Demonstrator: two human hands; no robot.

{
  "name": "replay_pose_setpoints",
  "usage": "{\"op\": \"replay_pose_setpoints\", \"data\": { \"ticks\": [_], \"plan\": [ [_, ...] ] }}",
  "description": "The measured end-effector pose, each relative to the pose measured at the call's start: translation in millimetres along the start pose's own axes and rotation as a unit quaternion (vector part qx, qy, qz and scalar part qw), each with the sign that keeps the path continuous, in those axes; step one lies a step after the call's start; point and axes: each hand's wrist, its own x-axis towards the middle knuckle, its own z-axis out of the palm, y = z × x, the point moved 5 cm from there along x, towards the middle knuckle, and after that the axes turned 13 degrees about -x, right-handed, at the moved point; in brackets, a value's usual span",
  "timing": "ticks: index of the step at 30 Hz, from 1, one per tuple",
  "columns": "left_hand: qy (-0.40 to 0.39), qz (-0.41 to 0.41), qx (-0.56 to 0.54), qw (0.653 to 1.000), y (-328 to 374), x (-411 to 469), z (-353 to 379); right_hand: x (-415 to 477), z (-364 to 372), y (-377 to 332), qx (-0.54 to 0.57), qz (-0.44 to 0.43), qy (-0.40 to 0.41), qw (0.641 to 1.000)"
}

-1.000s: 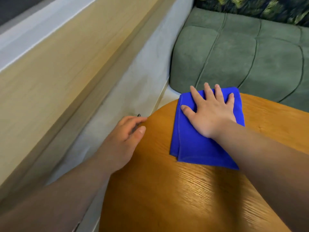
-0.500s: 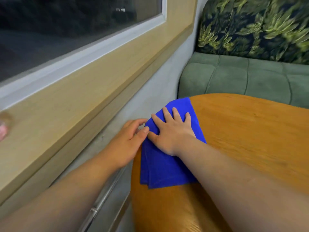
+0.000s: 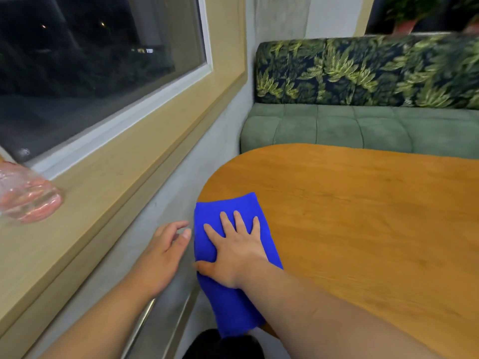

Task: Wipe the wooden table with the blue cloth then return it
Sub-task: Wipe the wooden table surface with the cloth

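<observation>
Low in the frame, our right hand (image 3: 234, 257) lies flat, fingers spread, pressing the blue cloth (image 3: 228, 301) onto the left edge of the wooden worktop (image 3: 363, 216). Our left hand (image 3: 162, 251) hangs loosely spread just beside it, near the grey wall (image 3: 181, 182), gripping nothing.

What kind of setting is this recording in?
Probably a cafe or restaurant booth, though a home nook is possible: a cushioned green bench with leaf-print backrest, a rounded wooden table, and a window beside it.
</observation>
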Motion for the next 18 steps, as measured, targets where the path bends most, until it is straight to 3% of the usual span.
{"op": "replay_pose_setpoints", "data": {
  "ticks": [9,18],
  "plan": [
    [-0.081,0.058,0.038,0.994,56,-44,64,-95,21,50,0.026,0.088,0.000,0.996],
    [-0.169,0.129,0.127,0.969,105,-56,159,-180,46,155,0.041,0.196,-0.006,0.980]
  ]
}}
